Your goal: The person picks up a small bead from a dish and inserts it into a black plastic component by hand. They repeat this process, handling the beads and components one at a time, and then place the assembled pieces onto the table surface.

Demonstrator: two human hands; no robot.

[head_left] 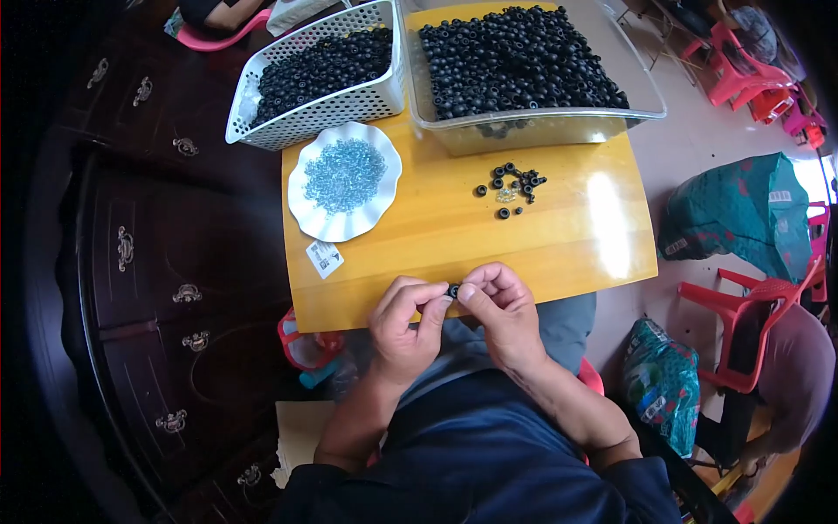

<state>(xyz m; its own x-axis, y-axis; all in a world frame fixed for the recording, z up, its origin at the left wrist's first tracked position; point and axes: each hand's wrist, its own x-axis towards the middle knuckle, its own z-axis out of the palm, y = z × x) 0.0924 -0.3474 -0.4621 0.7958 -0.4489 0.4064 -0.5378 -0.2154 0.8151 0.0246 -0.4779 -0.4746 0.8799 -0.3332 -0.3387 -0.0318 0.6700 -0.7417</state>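
Note:
My left hand point(407, 327) and my right hand point(499, 307) meet at the near edge of the small yellow wooden table point(567, 253). Their fingertips pinch one small black ring-shaped part point(453, 290) between them. A loose cluster of the same black parts point(513, 185) lies on the table's middle, farther from me. A white scalloped plate point(316, 220) with tiny silvery pieces sits at the table's left. At the far side stand a white perforated basket point(336, 109) and a clear plastic tub point(541, 127), both filled with black parts.
A small white label point(324, 258) lies near the plate. A dark wooden cabinet point(148, 262) with metal handles stands on the left. On the right are red plastic chairs point(742, 323), a green bag point(742, 214) and a patterned bag point(661, 384) on the floor.

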